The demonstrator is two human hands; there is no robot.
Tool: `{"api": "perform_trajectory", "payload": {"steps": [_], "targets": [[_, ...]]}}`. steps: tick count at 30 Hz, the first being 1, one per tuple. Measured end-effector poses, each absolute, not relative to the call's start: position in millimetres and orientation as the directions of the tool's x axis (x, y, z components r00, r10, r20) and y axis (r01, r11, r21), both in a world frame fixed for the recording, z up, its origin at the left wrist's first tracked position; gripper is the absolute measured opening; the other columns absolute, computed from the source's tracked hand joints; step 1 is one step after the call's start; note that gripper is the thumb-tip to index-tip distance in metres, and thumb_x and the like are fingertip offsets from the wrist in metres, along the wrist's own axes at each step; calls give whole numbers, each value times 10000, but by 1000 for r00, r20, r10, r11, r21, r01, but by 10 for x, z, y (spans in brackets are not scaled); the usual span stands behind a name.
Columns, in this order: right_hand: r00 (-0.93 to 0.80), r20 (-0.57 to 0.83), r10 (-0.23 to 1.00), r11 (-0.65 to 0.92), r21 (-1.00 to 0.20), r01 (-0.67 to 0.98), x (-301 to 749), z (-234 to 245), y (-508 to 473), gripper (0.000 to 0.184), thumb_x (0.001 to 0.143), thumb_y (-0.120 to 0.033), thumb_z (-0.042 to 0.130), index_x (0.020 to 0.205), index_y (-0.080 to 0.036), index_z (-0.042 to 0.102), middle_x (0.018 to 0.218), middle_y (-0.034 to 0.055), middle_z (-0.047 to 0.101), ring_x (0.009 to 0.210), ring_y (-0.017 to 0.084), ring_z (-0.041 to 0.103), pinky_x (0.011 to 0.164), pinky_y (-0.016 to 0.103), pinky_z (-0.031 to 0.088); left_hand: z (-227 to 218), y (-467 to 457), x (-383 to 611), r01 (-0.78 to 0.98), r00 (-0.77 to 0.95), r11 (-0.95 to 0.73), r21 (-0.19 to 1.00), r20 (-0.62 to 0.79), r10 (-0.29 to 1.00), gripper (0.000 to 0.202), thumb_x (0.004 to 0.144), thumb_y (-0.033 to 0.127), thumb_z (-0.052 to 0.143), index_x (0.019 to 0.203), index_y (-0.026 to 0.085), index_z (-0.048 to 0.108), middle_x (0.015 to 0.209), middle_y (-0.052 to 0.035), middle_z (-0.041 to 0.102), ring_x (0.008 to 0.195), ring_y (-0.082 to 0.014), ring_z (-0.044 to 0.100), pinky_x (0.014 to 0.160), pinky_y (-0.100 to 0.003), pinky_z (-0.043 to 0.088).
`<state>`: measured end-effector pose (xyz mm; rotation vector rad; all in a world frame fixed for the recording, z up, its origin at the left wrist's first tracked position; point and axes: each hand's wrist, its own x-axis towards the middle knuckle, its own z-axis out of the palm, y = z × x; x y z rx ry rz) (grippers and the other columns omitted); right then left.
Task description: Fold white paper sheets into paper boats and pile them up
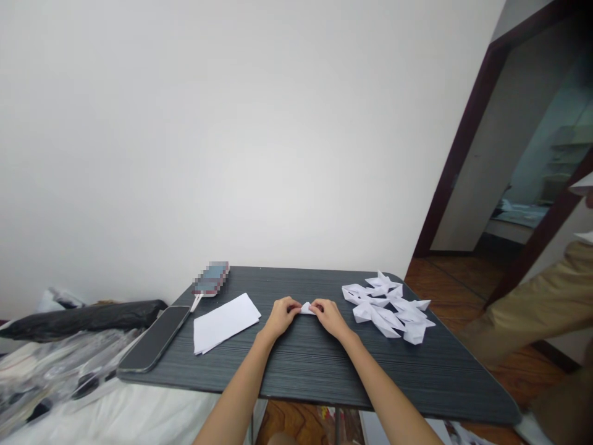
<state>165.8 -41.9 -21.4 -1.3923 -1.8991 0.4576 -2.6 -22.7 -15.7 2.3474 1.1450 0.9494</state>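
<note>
A small white folded paper (306, 308) is held at the middle of the dark table, a pointed bit of it showing between my hands. My left hand (283, 314) pinches its left end, fingers closed. On its right end my right hand (327, 314) has a like pinch. The fingers cover most of the paper's two ends. To the right lies a cluster of folded white paper boats (377, 309), some overlapping. Left of my hands is a short stack of flat white paper sheets (226, 324), slightly fanned.
The dark wood-grain table (315, 364) meets a white wall (296, 136) at its back. A black-screened phone (155, 340) lies at the left edge, near a blurred-out device (211, 279) with a white cable. A person's tan trouser leg (532, 303) is at the right, beside a doorway.
</note>
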Motion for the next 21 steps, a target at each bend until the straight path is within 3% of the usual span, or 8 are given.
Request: {"api": "perform_trajectory", "payload": {"steps": [7,13,16,21], "targets": [[-196,232,953,299,-603,740,1669,-128,-253,210,717,-263,459,624,-147,607,618,37,599,615,136,520,560,209,329,-195,-166,-39,621,404,-553,555,377,833,173,718,206,477,676,149,635,648,-13,542,600,-102,474,593,-216,354],[-321,188,928,360,-673,646,1768,-114,-303,204,691,-288,488,687,-132,619,600,12,582,566,116,491,524,196,333,-208,-129,-29,635,415,-540,552,346,841,159,708,189,482,686,148,634,669,-17,549,632,-110,484,617,-221,357],[-253,143,957,283,-651,704,1753,-104,-305,190,687,-269,490,671,-136,625,618,19,594,600,125,509,561,207,344,-215,-133,-5,666,408,-527,528,334,850,167,714,182,469,691,145,630,678,-26,552,652,-119,488,634,-228,359],[-125,17,992,117,-499,858,1679,-57,-240,171,674,-290,529,594,-158,602,642,38,609,677,158,543,609,238,340,-222,-154,50,774,337,-439,457,289,896,171,719,208,456,685,148,612,747,-59,562,773,-166,479,707,-279,346]]}}
